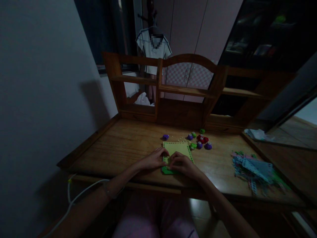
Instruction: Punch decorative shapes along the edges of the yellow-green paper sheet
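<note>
A yellow panel (176,147) with a row of small dark marks along its edges lies on the wooden table, with a green strip (166,171) at its near end. My left hand (156,158) is at the panel's left edge, fingers bent and thumb reaching inward over it. From the right, my right hand (182,162) rests over the lower part of the panel with fingers curled and tips pressed together. The fingertips of both hands nearly meet; anything small between them is too dark to make out.
Purple knobs with pale tops (208,145), green ones (202,131) and red ones (205,139) stand beyond the panel among small pale bits (182,139). A pile of blue and green perforated pieces (257,168) lies right. A wooden shelf (185,89) backs the table; a white cable (84,191) hangs left.
</note>
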Demonstrator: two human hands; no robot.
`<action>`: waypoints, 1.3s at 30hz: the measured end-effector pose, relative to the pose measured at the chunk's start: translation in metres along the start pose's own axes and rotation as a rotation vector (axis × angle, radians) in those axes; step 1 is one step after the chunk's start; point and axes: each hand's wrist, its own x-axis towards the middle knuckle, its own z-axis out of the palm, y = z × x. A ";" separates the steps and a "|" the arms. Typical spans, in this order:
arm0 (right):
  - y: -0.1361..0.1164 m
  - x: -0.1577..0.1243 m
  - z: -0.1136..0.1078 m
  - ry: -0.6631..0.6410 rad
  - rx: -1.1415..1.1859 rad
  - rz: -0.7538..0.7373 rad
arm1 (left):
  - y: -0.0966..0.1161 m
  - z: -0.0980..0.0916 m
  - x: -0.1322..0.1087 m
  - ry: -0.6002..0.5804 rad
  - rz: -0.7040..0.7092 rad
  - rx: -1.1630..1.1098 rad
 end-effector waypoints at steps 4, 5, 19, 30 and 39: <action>0.000 -0.007 -0.008 -0.037 -0.011 0.023 | 0.004 -0.002 -0.001 -0.011 0.004 0.011; -0.001 -0.008 -0.009 -0.049 -0.018 0.029 | 0.005 -0.002 -0.001 -0.003 0.003 0.017; 0.003 0.001 -0.011 -0.013 -0.022 0.015 | 0.008 0.009 0.001 0.079 -0.021 0.144; 0.004 -0.014 -0.027 -0.091 -0.016 0.092 | 0.007 0.009 0.001 0.078 -0.005 0.174; -0.003 -0.025 -0.036 -0.065 -0.015 0.096 | 0.027 0.037 -0.030 0.109 0.121 0.576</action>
